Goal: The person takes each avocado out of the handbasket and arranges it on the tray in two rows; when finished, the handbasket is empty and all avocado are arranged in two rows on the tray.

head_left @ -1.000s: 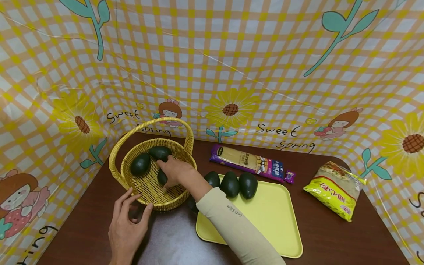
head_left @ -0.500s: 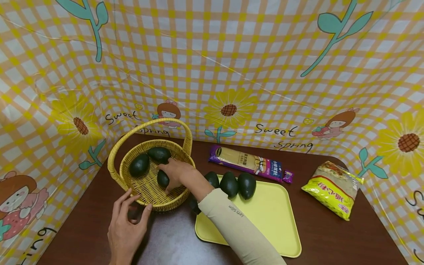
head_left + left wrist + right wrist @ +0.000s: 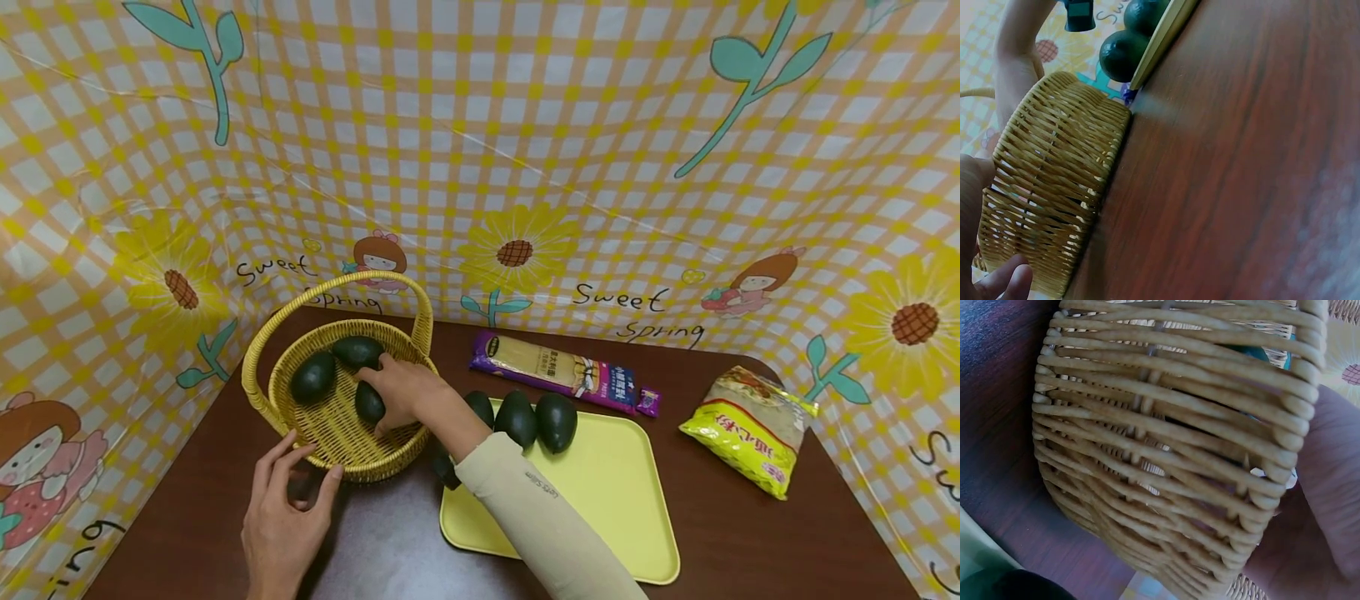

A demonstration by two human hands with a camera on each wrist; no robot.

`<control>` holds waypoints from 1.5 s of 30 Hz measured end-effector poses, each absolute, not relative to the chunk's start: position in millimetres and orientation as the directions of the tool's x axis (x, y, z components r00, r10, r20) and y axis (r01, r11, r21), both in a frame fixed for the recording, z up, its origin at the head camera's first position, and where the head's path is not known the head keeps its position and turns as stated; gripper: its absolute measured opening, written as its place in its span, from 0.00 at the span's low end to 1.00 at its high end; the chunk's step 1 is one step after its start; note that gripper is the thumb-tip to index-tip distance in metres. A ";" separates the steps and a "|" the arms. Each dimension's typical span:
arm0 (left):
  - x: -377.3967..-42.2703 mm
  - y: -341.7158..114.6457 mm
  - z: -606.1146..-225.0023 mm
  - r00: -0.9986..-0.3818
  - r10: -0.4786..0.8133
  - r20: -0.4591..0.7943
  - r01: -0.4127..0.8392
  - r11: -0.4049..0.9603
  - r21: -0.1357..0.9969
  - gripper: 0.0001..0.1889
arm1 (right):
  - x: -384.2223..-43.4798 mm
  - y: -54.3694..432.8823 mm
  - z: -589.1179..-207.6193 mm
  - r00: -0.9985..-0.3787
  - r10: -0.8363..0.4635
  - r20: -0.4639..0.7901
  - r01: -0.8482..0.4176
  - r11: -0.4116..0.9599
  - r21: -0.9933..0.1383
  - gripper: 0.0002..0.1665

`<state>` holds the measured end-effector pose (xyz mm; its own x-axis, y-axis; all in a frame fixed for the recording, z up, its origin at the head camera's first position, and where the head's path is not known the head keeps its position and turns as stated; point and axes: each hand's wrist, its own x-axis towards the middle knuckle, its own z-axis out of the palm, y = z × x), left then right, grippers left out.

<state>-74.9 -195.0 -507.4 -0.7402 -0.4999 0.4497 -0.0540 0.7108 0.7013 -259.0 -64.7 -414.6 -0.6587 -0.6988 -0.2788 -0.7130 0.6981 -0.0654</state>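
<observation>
In the head view, my right hand [image 3: 405,392] reaches down into the yellow wicker basket [image 3: 360,471] and holds a dark green avocado [image 3: 369,403] between thumb and fingers. Two further avocados, one at the left [image 3: 312,377] and one at the back [image 3: 357,352], lie on the basket floor. My left hand [image 3: 285,517] is at the basket's near left side, its spread fingertips and thumb right at the rim. The left wrist view shows that thumb [image 3: 982,169] by the woven wall [image 3: 1054,175]. In the right wrist view, the weave [image 3: 1166,437] hides the held avocado.
A yellow tray [image 3: 600,500] lies right of the basket, with several avocados [image 3: 557,422] along its back and left edges, partly behind my sleeve [image 3: 540,517]. Behind it is a pasta packet [image 3: 555,369]; a yellow food bag [image 3: 750,433] lies at the right. Checked cloth [image 3: 480,125] walls the table.
The view has shifted slightly. My right hand stays inside the basket, and the avocado in it shows a little more than before. My left hand keeps its place at the rim.
</observation>
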 end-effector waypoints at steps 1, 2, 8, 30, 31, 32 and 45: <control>-75.0 -194.9 -507.3 -0.739 -0.500 0.451 -0.054 0.712 0.700 0.23 | -258.8 -63.7 -414.4 -0.660 -0.699 -0.275 -0.712 0.699 -0.068 0.56; -74.9 -194.8 -507.1 -0.739 -0.500 0.452 -0.055 0.712 0.700 0.23 | -258.5 -62.7 -414.4 -0.662 -0.700 -0.269 -0.711 0.700 -0.072 0.56; -74.4 -194.3 -505.8 -0.737 -0.502 0.453 -0.058 0.713 0.698 0.23 | -255.2 -55.3 -413.7 -0.669 -0.709 -0.224 -0.705 0.701 -0.114 0.55; -73.3 -194.4 -505.8 -0.735 -0.504 0.453 -0.051 0.708 0.704 0.23 | -230.8 -29.4 -414.1 -0.713 -0.700 0.037 -0.696 0.700 -0.164 0.55; -73.2 -194.5 -505.7 -0.734 -0.505 0.454 -0.051 0.708 0.705 0.23 | -229.8 -28.4 -414.1 -0.714 -0.699 0.046 -0.695 0.699 -0.168 0.55; -73.1 -194.6 -505.6 -0.735 -0.505 0.453 -0.050 0.706 0.706 0.23 | -228.7 -27.4 -413.9 -0.715 -0.697 0.053 -0.694 0.698 -0.174 0.54; -73.2 -194.0 -505.4 -0.740 -0.499 0.452 -0.044 0.706 0.707 0.23 | -211.0 -9.0 -409.9 -0.736 -0.658 0.160 -0.676 0.701 -0.226 0.56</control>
<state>-73.2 -194.0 -505.4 -0.7397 -0.4988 0.4518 -0.0440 0.7057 0.7071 -211.0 -9.0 -409.9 -0.7360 -0.6579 0.1595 -0.6760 0.7015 -0.2257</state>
